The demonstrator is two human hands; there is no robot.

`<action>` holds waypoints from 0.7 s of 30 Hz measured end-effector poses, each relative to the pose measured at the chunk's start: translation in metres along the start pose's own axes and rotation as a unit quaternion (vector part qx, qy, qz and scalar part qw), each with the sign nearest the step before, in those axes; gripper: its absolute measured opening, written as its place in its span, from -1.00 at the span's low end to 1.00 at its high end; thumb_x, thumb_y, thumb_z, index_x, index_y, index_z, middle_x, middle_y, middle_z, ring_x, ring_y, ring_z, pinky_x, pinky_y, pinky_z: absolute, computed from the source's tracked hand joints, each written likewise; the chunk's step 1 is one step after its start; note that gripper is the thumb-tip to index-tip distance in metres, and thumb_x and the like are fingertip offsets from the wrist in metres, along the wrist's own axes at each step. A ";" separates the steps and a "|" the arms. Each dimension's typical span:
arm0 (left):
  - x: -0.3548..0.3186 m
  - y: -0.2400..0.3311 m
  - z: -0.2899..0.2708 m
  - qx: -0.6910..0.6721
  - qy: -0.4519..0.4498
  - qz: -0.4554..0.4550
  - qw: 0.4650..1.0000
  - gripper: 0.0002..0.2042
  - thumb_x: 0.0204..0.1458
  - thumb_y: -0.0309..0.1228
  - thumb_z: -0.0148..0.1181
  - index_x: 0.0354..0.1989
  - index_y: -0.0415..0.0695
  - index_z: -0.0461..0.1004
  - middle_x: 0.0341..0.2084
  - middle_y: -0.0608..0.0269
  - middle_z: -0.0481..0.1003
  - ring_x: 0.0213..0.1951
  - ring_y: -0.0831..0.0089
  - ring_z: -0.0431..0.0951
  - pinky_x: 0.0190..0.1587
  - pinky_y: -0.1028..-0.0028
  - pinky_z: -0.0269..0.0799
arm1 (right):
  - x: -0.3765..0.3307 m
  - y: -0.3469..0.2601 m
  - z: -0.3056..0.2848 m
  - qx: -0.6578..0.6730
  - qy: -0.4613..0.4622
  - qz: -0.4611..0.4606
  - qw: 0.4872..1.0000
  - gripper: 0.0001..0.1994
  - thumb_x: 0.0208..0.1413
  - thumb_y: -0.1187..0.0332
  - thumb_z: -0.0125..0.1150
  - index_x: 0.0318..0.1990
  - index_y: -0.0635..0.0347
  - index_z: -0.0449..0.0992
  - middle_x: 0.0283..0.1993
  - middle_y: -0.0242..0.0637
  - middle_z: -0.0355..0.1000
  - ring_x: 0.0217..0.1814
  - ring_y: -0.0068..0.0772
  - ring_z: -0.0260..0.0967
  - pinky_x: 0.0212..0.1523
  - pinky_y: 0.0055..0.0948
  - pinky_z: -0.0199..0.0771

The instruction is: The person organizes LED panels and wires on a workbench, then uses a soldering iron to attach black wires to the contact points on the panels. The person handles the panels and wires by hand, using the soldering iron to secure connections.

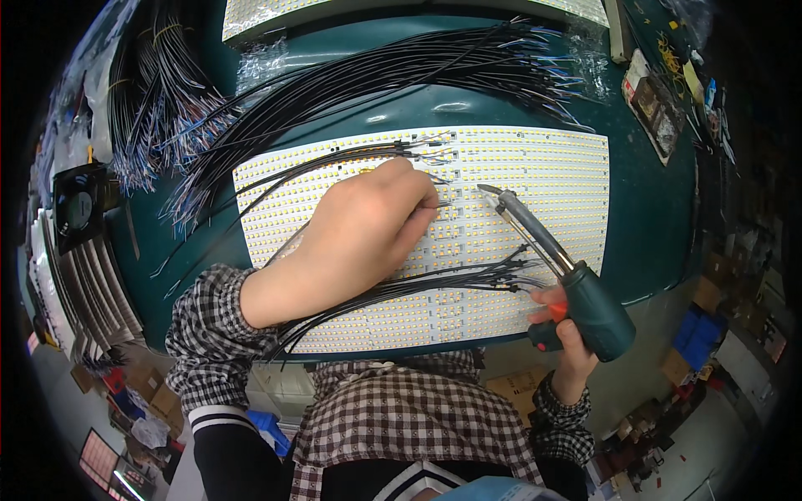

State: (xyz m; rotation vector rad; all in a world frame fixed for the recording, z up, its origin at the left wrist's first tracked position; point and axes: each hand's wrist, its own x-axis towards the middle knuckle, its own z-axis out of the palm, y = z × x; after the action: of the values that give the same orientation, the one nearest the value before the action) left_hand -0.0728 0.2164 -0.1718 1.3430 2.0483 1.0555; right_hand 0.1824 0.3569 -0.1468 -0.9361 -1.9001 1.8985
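A white LED board point(535, 150) with rows of small yellow chips lies before me. Over its middle, my left hand point(368, 217) is closed in a pinch; thin wire ends show just past the fingertips, and the cable's black length is mostly hidden behind the hand. My right hand point(572, 342) grips a soldering gun point(597, 313) with a green body, red trigger and long metal tip. That tip points left, over the board just right of my left fingertips. Several black cables point(334, 159) run to the board's upper middle, and a second bunch point(401, 288) lies across its lower part.
Behind the board, a large bundle of black cables point(359, 75) with stripped ends lies on the green table point(652, 217). More bundles point(159, 100) are at upper left, by a small black fan point(79, 207). A stained tray point(654, 108) sits at upper right; another board point(276, 15) is at the back.
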 end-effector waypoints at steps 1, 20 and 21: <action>-0.001 0.003 0.000 0.020 0.000 0.002 1.000 -0.90 -0.09 -0.55 0.19 -0.41 -0.20 0.40 -0.47 0.10 0.43 -0.42 0.12 0.50 -0.40 0.31 0.42 | 0.000 0.000 0.001 -0.016 0.011 0.004 1.000 -0.43 0.08 0.12 0.20 0.01 0.56 0.34 -0.22 0.03 0.47 -0.18 -0.13 0.50 -0.39 -0.38 0.62; 0.001 -0.004 0.016 -0.017 0.070 -0.027 0.997 -0.86 -0.14 -0.56 0.21 -0.44 -0.19 0.36 -0.52 0.16 0.42 -0.50 0.26 0.51 -0.49 0.38 0.41 | -0.004 0.000 -0.005 0.006 -0.018 0.030 0.999 -0.53 0.05 0.20 0.22 -0.06 0.51 0.40 -0.25 -0.05 0.47 -0.32 -0.26 0.48 -0.27 -0.32 0.54; 0.001 -0.004 0.017 -0.014 0.075 -0.017 0.997 -0.86 -0.14 -0.56 0.21 -0.44 -0.19 0.36 -0.52 0.16 0.41 -0.50 0.27 0.51 -0.49 0.38 0.40 | -0.005 0.003 -0.006 0.026 -0.027 0.018 0.999 -0.59 0.07 0.29 0.22 -0.05 0.50 0.41 -0.22 -0.04 0.48 -0.30 -0.28 0.48 -0.24 -0.34 0.53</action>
State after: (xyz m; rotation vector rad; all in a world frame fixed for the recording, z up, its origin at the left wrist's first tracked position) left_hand -0.0632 0.2222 -0.1855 1.2441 2.1474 1.1974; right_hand 0.1904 0.3585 -0.1476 -0.9190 -1.8653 2.0042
